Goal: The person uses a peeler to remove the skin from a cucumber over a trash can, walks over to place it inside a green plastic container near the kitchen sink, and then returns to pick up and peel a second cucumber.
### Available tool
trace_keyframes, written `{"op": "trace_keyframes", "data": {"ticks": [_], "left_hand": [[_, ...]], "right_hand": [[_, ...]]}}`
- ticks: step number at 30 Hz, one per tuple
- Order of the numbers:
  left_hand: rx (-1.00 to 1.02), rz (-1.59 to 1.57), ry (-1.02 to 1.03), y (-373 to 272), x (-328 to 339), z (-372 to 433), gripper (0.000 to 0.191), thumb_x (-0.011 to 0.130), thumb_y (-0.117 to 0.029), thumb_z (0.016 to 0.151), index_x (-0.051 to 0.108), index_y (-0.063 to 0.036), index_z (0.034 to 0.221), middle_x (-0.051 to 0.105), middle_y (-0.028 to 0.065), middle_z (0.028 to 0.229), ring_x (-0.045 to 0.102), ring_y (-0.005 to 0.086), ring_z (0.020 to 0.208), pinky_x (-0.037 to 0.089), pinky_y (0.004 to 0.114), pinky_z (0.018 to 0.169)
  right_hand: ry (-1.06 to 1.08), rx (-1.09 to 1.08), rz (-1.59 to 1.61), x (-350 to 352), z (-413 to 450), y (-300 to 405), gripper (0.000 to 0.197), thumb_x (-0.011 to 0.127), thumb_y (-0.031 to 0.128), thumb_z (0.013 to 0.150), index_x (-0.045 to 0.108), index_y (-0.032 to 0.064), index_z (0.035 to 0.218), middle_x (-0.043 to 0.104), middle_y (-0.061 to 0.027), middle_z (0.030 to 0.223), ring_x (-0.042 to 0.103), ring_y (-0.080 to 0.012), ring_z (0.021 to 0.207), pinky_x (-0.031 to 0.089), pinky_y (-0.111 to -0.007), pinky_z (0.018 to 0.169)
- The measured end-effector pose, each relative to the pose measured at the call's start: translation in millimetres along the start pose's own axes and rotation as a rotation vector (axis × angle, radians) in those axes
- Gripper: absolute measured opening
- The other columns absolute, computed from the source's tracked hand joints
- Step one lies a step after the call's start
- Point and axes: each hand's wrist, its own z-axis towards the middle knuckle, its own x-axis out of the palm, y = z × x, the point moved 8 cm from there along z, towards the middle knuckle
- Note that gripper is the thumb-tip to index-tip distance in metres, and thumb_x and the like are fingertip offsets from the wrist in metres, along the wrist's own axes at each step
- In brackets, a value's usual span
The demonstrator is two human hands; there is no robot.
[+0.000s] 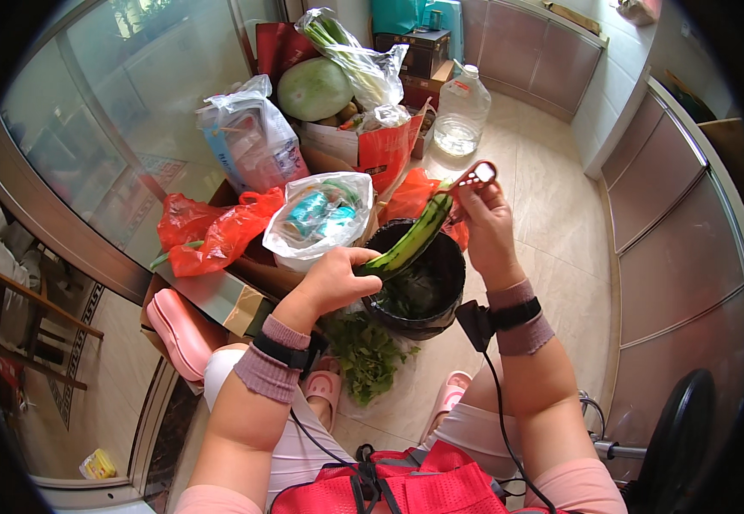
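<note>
My left hand [330, 279] grips the near end of a long green gourd or cucumber [415, 238], its skin partly peeled off in pale strips. In my right hand [490, 221] is a red peeler [476, 175], held against the far end of the vegetable. The vegetable slants up and away over a bin lined with a black plastic bag [452, 302]. Dark green scraps seem to lie inside the bin, though shadow hides the detail. Leafy greens [372, 356] rest on the floor between my feet, just before the bin.
Behind the bin stand a white bag of teal packets [362, 193], red plastic bags [221, 241], a winter melon [314, 90] and a large plastic bottle [465, 119]. Pink clogs [179, 334] sit at left by the glass door [127, 83]. Cabinets [674, 238] line the right.
</note>
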Motion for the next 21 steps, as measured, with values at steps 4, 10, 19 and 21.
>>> {"op": "trace_keyframes", "data": {"ticks": [4, 10, 19, 21], "left_hand": [[0.000, 0.000, 0.009, 1, 2, 1, 0.042, 0.064, -0.020, 0.068, 0.067, -0.0008, 0.106, 0.070, 0.0135, 0.090, 0.065, 0.0179, 0.080, 0.049, 0.029, 0.079], [0.006, -0.008, 0.047, -4, 2, -3, 0.043, 0.065, -0.019, 0.068, 0.067, -0.0010, 0.106, 0.070, 0.0128, 0.087, 0.065, 0.0158, 0.077, 0.050, 0.028, 0.077], [-0.027, -0.040, 0.034, 3, 2, -2, 0.042, 0.064, -0.019, 0.068, 0.067, -0.0014, 0.105, 0.070, 0.0120, 0.085, 0.064, 0.0161, 0.074, 0.050, 0.028, 0.074], [0.061, 0.007, -0.038, 0, -4, 0, 0.041, 0.064, -0.019, 0.068, 0.068, -0.0013, 0.104, 0.070, 0.0121, 0.083, 0.064, 0.0163, 0.073, 0.050, 0.028, 0.073]], "right_hand": [[0.014, 0.056, -0.063, 9, -5, -6, 0.014, 0.057, 0.010, 0.093, 0.056, 0.0034, 0.105, 0.064, -0.0029, 0.097, 0.060, -0.0086, 0.087, 0.047, -0.023, 0.071], [-0.069, -0.044, -0.002, -15, 8, 2, 0.011, 0.057, 0.007, 0.092, 0.057, 0.0027, 0.103, 0.064, -0.0022, 0.090, 0.060, -0.0087, 0.079, 0.050, -0.023, 0.071], [-0.174, -0.052, 0.120, -27, 4, 14, 0.013, 0.053, 0.006, 0.094, 0.055, -0.0001, 0.104, 0.064, -0.0096, 0.098, 0.064, -0.0161, 0.085, 0.056, -0.029, 0.074], [-0.151, -0.025, 0.064, -18, 3, 7, 0.014, 0.055, 0.006, 0.092, 0.056, -0.0004, 0.105, 0.064, -0.0073, 0.097, 0.063, -0.0135, 0.086, 0.053, -0.026, 0.075]]}}
